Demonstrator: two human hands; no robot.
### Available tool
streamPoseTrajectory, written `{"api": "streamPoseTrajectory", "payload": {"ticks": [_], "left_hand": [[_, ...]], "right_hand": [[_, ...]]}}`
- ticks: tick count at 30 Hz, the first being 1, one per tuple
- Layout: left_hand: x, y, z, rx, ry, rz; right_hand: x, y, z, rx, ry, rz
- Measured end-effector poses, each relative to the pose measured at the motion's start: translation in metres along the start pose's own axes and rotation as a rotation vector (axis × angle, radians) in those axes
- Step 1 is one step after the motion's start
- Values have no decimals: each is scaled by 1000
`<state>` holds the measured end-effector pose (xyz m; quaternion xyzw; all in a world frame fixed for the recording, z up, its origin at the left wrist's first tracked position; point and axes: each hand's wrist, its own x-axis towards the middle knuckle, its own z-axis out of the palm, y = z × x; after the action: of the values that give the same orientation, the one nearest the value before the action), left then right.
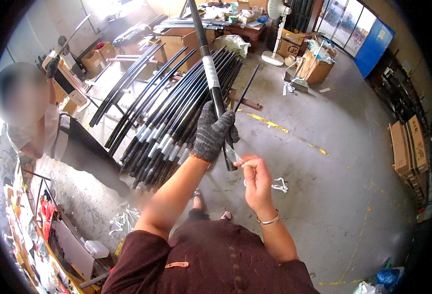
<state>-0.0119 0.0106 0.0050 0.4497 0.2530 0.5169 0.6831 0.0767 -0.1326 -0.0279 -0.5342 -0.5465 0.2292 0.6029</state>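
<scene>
A long black tube (217, 102) slants up and away in front of me, with a whitish band partway along it. My left hand (211, 131), in a dark grey knitted glove, is wrapped round the tube near its lower end. At that end my bare right hand (257, 183) pinches a piece of clear plastic film (231, 155), which stretches from the tube to my fingertips. A silver bangle sits on my right wrist. Beyond my left arm lies a big stack of similar black tubes (177, 120), several with whitish bands near their close ends.
Another person (35, 112) stands at the left, beside the stack. White scraps (124, 219) lie on the floor at left. A white standing fan (276, 34) and a cardboard box (316, 66) are at the back. Flat cartons (408, 147) lean at the right.
</scene>
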Motion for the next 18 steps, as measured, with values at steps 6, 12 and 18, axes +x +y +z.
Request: {"api": "streamPoseTrajectory", "payload": {"ticks": [6,12,18], "left_hand": [[2,-23,4,54,81,-2],[1,-39,10,175,78,-20],[39,-10,11,54,67,70]], "right_hand": [[1,4,-11,-275,-238,-427],[-20,6,-35,-45,-396,-159],[-42,9,-61,-123,-350,-26]]}}
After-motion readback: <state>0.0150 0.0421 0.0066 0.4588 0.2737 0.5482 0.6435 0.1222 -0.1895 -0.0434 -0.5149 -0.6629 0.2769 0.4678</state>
